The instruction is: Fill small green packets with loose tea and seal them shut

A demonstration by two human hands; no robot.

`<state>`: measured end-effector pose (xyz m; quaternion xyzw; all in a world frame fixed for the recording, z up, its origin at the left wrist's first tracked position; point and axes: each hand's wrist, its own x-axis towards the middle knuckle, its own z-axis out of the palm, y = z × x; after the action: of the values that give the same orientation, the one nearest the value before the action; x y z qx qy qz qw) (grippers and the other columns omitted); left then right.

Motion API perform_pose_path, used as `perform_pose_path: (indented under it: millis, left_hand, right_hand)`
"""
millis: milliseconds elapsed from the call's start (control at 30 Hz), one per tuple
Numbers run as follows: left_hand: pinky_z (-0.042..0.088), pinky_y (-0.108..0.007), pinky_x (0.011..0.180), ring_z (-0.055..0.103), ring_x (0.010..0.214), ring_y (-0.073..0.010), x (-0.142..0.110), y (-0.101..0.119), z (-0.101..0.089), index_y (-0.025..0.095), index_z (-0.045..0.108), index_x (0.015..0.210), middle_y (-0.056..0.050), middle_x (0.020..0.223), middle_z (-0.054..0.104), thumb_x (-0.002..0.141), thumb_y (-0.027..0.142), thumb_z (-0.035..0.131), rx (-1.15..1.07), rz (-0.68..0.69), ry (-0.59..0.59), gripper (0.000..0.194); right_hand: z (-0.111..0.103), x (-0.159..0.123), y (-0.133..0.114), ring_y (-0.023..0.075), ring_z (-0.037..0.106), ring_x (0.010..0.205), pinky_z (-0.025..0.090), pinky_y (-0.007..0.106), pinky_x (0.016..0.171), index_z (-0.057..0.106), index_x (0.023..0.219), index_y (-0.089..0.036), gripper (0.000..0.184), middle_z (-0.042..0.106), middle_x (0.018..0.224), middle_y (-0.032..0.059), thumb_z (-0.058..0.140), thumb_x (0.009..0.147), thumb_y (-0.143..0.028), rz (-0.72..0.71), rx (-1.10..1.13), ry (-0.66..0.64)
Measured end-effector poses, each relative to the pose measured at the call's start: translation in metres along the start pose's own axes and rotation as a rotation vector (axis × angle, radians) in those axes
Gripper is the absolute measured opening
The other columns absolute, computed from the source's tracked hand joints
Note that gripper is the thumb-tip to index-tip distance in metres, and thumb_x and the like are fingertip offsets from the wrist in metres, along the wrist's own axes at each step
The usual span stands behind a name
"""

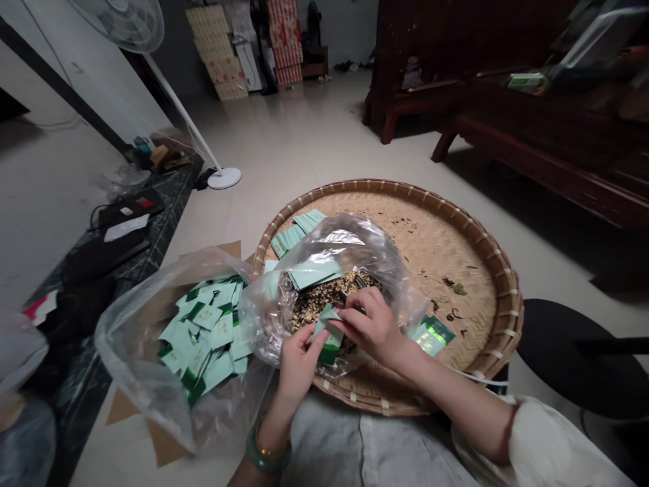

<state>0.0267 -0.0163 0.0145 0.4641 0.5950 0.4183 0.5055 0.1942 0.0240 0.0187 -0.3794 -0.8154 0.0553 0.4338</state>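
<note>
Two bare hands meet over the near side of a round woven tray (443, 237), both closed to a pinch. The left hand (298, 358) has thumb and fingertips on the left edge of a green sachet (330, 350); the right hand (372, 326) grips its upper part, fingers curled. A slim dark object (360, 281) shows beside the right fingers; whether it is gripped cannot be determined. The sachet sits tilted between the two hands, in front of a loose mix (314, 308) of dark and pale tan bits inside a clear plastic bag (365, 247).

Materials: the sachet is flat and rectangular, pale green above and darker green below. A stack of pale green sachets (313, 274) lies on the mix, edges fanned. The bag is thin, creased and glossy. The tray is plaited, with a raised rim bound at intervals by light strips. Shiny green packets (433, 335) lie flat on it, just right of the bag. Left of the tray, a translucent bag (134, 338) holds a jumbled heap of similar sachets (207, 321)
</note>
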Motion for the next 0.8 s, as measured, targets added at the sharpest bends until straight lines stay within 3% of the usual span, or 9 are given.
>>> perform_pose_path:
  millis: [200, 300, 433, 567, 667, 800]
  left_hand:
    - [0.054, -0.027, 0.065, 0.066, 0.066, -0.0179, 0.005, -0.012, -0.007, 0.016, 0.071, 0.075, -0.005, 0.07, 0.072, 0.067, 0.032, 0.07, -0.034, 0.038, 0.13, 0.018]
    - [0.053, -0.026, 0.063, 0.065, 0.063, -0.0168, 0.006, -0.017, -0.009, 0.016, 0.07, 0.071, -0.003, 0.067, 0.071, 0.068, 0.032, 0.07, -0.005, 0.08, 0.181, 0.016]
    - [0.053, -0.026, 0.066, 0.065, 0.066, -0.0163, 0.002, -0.02, -0.007, 0.018, 0.072, 0.075, -0.003, 0.071, 0.072, 0.073, 0.029, 0.068, 0.108, 0.221, 0.223, 0.012]
    - [0.054, -0.027, 0.071, 0.067, 0.07, -0.0169, -0.001, -0.024, -0.009, 0.02, 0.073, 0.08, -0.003, 0.077, 0.073, 0.075, 0.028, 0.068, 0.156, 0.304, 0.275, 0.011]
    - [0.054, -0.027, 0.071, 0.068, 0.07, -0.0167, -0.001, -0.027, -0.011, 0.021, 0.073, 0.08, -0.002, 0.076, 0.074, 0.076, 0.028, 0.068, 0.167, 0.321, 0.253, 0.01]
    - [0.056, -0.028, 0.07, 0.069, 0.071, -0.0175, 0.001, -0.032, -0.01, 0.019, 0.071, 0.081, -0.004, 0.077, 0.074, 0.076, 0.029, 0.068, 0.154, 0.304, 0.239, 0.012]
  right_hand:
    - [-0.013, -0.008, -0.004, 0.0189, 0.055, 0.08, 0.049, 0.035, 0.07, 0.063, 0.09, -0.02, 0.009, 0.065, 0.085, 0.0065, 0.055, 0.089, -0.016, 0.104, 0.234, -0.067]
    - [-0.017, -0.012, -0.007, 0.0197, 0.052, 0.079, 0.048, 0.034, 0.068, 0.061, 0.081, -0.019, 0.009, 0.064, 0.08, 0.0064, 0.056, 0.088, -0.018, 0.149, 0.217, -0.102]
    - [-0.019, -0.014, -0.011, 0.0173, 0.047, 0.067, 0.043, 0.03, 0.06, 0.051, 0.06, -0.019, 0.03, 0.054, 0.062, 0.0033, 0.055, 0.09, -0.024, 0.206, 0.202, -0.147]
    - [-0.019, -0.014, -0.016, 0.0145, 0.049, 0.061, 0.042, 0.026, 0.055, 0.053, 0.062, -0.018, 0.032, 0.054, 0.063, 0.001, 0.051, 0.091, -0.032, 0.518, 0.412, -0.326]
    - [-0.015, -0.016, -0.018, 0.0139, 0.056, 0.064, 0.048, 0.027, 0.062, 0.062, 0.077, -0.017, 0.027, 0.062, 0.071, 0.0008, 0.057, 0.086, -0.043, 0.753, 0.819, -0.45]
    - [-0.006, -0.021, -0.014, 0.0168, 0.063, 0.075, 0.052, 0.034, 0.076, 0.068, 0.088, -0.015, 0.045, 0.069, 0.081, 0.0051, 0.064, 0.075, -0.058, 1.003, 1.216, -0.506]
